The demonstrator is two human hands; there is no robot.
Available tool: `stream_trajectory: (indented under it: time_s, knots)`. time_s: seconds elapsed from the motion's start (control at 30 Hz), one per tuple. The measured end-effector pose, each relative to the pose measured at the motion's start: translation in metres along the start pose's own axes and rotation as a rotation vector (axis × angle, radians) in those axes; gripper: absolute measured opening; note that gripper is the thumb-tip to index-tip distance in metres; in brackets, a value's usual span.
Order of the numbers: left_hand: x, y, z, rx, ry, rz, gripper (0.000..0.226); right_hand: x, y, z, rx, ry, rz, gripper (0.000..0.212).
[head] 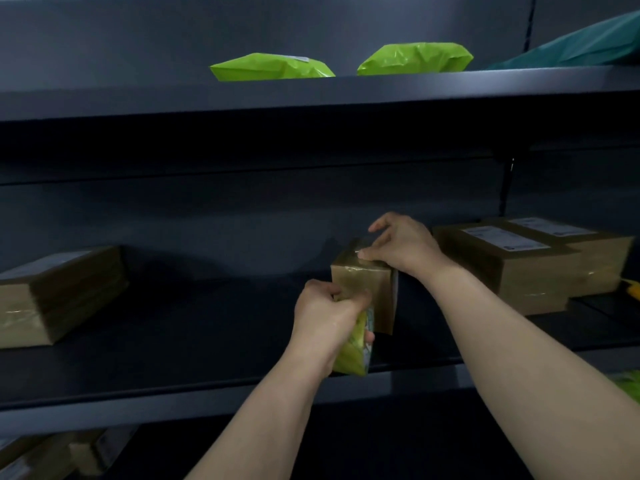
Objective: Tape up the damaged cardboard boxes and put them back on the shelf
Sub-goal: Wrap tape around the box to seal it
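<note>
A small cardboard box point(362, 284) stands on end on the middle shelf point(207, 341), its front and top glossy with clear tape. My left hand point(325, 313) is closed around a yellow-green tape dispenser point(356, 348) held against the box's lower front. My right hand point(401, 244) rests on the box's top edge, thumb and fingers pressing the tape there.
A larger taped box point(59, 292) lies at the shelf's left. Two labelled boxes point(512, 265) point(588, 251) stand to the right, a yellow item point(632, 289) beside them. Two green bags point(270, 67) point(415, 58) and a teal bag point(588, 43) lie on the upper shelf. More boxes point(52, 452) sit below.
</note>
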State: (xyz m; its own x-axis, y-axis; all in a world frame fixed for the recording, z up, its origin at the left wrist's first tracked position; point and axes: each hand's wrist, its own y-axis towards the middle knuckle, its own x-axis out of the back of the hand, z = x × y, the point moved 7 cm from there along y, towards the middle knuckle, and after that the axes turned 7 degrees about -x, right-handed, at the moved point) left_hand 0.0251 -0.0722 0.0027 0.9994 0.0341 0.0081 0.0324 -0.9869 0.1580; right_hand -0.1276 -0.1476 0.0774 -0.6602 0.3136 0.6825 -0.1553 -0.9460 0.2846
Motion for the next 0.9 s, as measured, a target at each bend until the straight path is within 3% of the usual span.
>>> stream_trajectory:
  time_s: [0.07,0.2,0.27,0.4,0.5,0.6,0.73,0.9]
  knots:
    - [-0.003,0.002,0.003,0.015,-0.025,0.019,0.041,0.001,-0.001,-0.004,0.016,-0.024,-0.044,0.055]
    - [-0.011,0.004,0.002,0.077,-0.085,0.055,0.072,-0.005,-0.014,-0.012,0.195,0.244,-0.056,0.007]
    - [-0.011,0.009,0.002,0.121,-0.119,0.074,0.083,-0.014,-0.025,-0.032,0.164,0.509,-0.032,0.02]
    - [-0.013,0.016,0.002,0.157,-0.113,0.162,0.042,-0.027,-0.049,-0.054,0.205,0.655,-0.036,0.035]
    - [-0.018,0.014,0.002,0.151,-0.098,0.174,0.026,-0.007,-0.062,-0.042,0.374,0.505,-0.251,0.05]
    - [-0.021,0.013,0.002,0.14,-0.094,0.173,0.022,0.001,-0.061,-0.026,0.555,0.164,-0.299,0.037]
    - [-0.021,0.011,0.003,0.145,-0.098,0.183,0.021,-0.017,-0.045,-0.039,0.358,0.143,-0.031,0.046]
    - [-0.022,0.008,0.001,0.145,-0.077,0.177,0.022,-0.017,-0.031,-0.037,0.178,0.035,0.106,0.04]
